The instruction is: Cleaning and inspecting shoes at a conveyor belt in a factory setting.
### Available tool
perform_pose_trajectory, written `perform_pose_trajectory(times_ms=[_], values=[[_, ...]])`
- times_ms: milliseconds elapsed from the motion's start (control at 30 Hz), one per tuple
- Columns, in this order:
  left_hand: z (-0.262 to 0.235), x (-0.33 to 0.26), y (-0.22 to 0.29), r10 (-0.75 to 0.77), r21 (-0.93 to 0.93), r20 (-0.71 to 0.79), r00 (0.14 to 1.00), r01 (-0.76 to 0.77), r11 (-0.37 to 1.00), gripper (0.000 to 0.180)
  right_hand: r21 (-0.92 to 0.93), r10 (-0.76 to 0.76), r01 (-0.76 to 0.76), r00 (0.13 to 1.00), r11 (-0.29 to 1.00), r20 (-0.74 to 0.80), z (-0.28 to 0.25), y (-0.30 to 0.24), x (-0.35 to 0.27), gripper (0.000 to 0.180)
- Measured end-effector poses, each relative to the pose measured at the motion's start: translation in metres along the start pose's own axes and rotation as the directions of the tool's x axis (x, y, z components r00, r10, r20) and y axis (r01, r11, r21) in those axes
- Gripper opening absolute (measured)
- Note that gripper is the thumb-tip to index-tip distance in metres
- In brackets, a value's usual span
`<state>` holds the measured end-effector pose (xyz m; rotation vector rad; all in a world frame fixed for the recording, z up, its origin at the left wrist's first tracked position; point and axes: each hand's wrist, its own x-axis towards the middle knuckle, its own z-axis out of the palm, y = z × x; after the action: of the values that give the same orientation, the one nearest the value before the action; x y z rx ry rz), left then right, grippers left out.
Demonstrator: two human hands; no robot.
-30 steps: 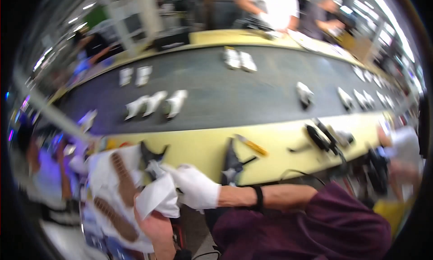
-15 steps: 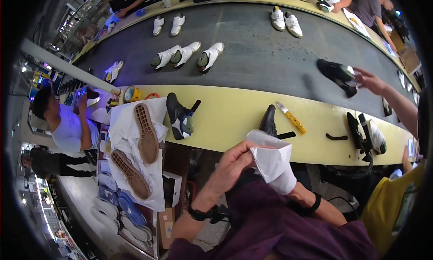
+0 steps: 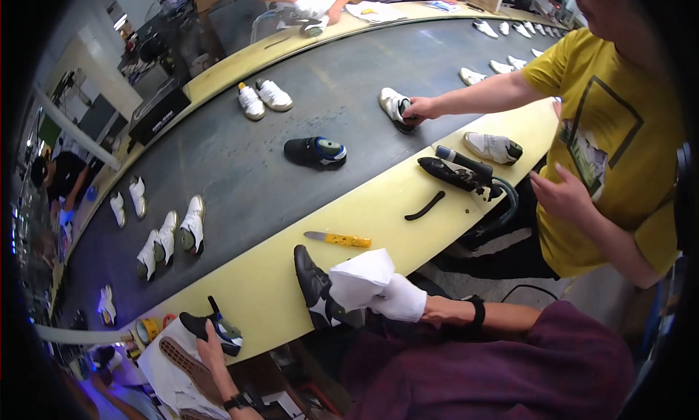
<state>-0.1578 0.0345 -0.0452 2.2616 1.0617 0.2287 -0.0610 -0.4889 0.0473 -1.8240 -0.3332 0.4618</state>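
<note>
Head view: L grip [image 3: 211, 347], bare hand, is curled round the black-green shoe [image 3: 228, 334], closed on it as far as shows; some fingers hidden. Shoe's at the near L end of the yellow table [image 3: 269, 292], black strap [image 3: 213, 305] sticking up from it; can't tell if it's resting or lifted. Just below: brown sole [image 3: 188, 363] on a white sheet [image 3: 154, 363], w/ a yellow tape roll [image 3: 148, 330] nearby.

R grip [image 3: 402, 299], in a white glove, has its fingers bunched on a white cloth [image 3: 360, 277], no gap visible. Cloth hangs over part of the 2nd black shoe [image 3: 312, 276], which is at the table's near edge, approx. mid-length; can't tell if they touch. Yellow-handled knife [image 3: 342, 239] lies just beyond, blade to L.

Further R on table: bent black strip [image 3: 425, 206], black tool [image 3: 455, 174] w/ hose, grey-white shoe [image 3: 489, 147] next to it.

Dark belt [image 3: 240, 165] runs behind, w/ a black-blue shoe [image 3: 315, 151] lying approx. mid-belt & several white shoes, incl. a pair [image 3: 263, 98] on the far side. Co-worker in yellow shirt [image 3: 604, 121], at R, has one hand [image 3: 421, 110] on a white shoe [image 3: 392, 102] on the belt; other hand [image 3: 564, 193] is near the hose.
</note>
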Motion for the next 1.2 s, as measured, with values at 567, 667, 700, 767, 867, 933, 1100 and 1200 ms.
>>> perform_pose_trajectory(times_ms=[567, 667, 700, 767, 867, 933, 1100, 1200], values=[[0.163, -0.223, 0.523, 0.726, -0.791, 0.608, 0.320, 0.177, 0.585, 0.056, -0.776, -0.701, 0.199, 0.599, 0.598, -0.387, -0.193, -0.073, -0.103, 0.042], [0.213, -0.242, 0.554, 0.728, -0.385, 0.656, -0.197, 0.744, 0.547, 0.061, -0.784, -0.722, 0.104, 0.477, 0.612, -0.501, -0.216, -0.092, -0.138, 0.060], [0.193, -0.282, 0.567, 0.790, -0.768, 0.602, 0.119, 0.356, 0.531, 0.059, -0.766, -0.685, 0.024, 0.465, 0.643, -0.561, -0.223, -0.083, -0.152, 0.061], [0.221, -0.299, 0.580, 0.843, -0.807, 0.538, 0.000, 0.290, 0.515, 0.058, -0.738, -0.646, -0.087, 0.423, 0.669, -0.636, -0.234, -0.073, -0.171, 0.062], [0.258, -0.297, 0.592, 0.910, -0.918, 0.395, -0.122, -0.012, 0.397, 0.057, -0.792, -0.702, -0.114, 0.400, 0.600, -0.589, -0.246, -0.071, -0.174, 0.062], [0.263, -0.289, 0.606, 0.906, -0.913, 0.406, -0.118, -0.012, 0.407, 0.058, -0.776, -0.670, 0.037, 0.531, 0.630, -0.519, -0.250, -0.081, -0.162, 0.060], [0.260, -0.323, 0.667, 0.815, -0.819, 0.569, 0.105, -0.011, 0.573, 0.061, -0.622, -0.710, 0.431, 0.632, 0.654, -0.310, -0.270, -0.087, -0.103, 0.055], [0.247, -0.336, 0.685, 0.760, -0.752, 0.649, -0.006, 0.148, 0.643, 0.054, -0.309, -0.711, 0.648, 0.682, 0.696, -0.171, -0.278, -0.088, -0.103, 0.047]])
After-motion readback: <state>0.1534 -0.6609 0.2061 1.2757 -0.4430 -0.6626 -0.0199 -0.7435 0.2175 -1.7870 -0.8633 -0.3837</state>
